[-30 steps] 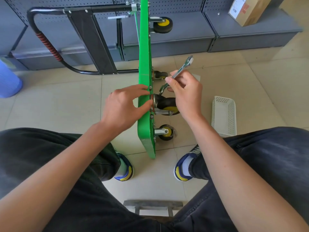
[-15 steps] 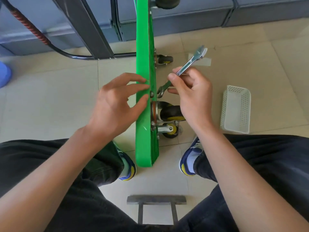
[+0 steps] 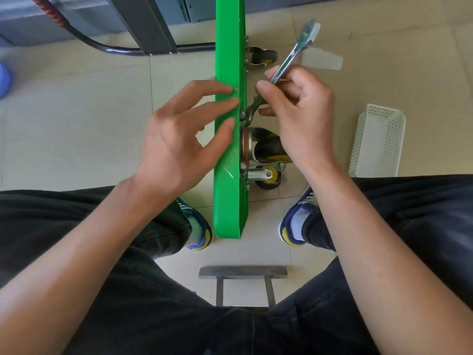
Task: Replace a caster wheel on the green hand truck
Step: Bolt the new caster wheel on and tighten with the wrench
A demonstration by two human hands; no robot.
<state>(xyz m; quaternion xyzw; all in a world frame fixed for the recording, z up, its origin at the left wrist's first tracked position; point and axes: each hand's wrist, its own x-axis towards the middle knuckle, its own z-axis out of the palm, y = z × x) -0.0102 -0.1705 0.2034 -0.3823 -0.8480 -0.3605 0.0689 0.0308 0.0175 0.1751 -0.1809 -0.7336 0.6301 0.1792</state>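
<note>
Our right hand grips the wrench on a caster bolt, left hand flat-fingered against the green deck; a shallow bite could slip.

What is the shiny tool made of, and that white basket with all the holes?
The wrench looks like polished steel: silvery, with bright glints. The right hand grips it. The white basket on the floor looks like matte moulded plastic, judging by its even grid of holes and rounded rim.

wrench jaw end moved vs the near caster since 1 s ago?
Yes. The wrench in the right hand has its lower end higher on the green deck, now on a bolt just above the near caster's mounting plate rather than beside it.
</note>
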